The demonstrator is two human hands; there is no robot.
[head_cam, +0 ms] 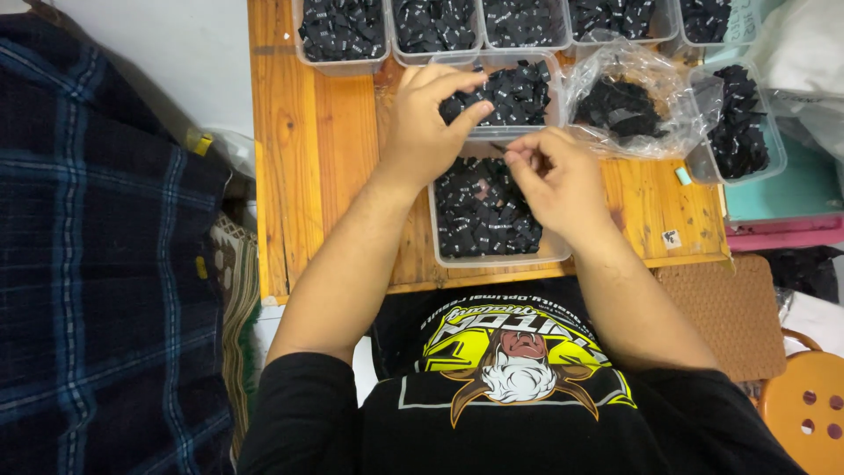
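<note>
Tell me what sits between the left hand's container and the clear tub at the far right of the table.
In the head view, a crumpled clear plastic bag of black labels lies between the container under the left hand and the right-hand tub.

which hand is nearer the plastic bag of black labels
Right. The right hand sits just below-left of the bag, nearly touching it; the left hand is further left, at a tub.

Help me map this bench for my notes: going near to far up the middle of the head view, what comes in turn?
Clear tub of black labels → right hand → left hand reaching into second tub → back row of tubs.
</note>
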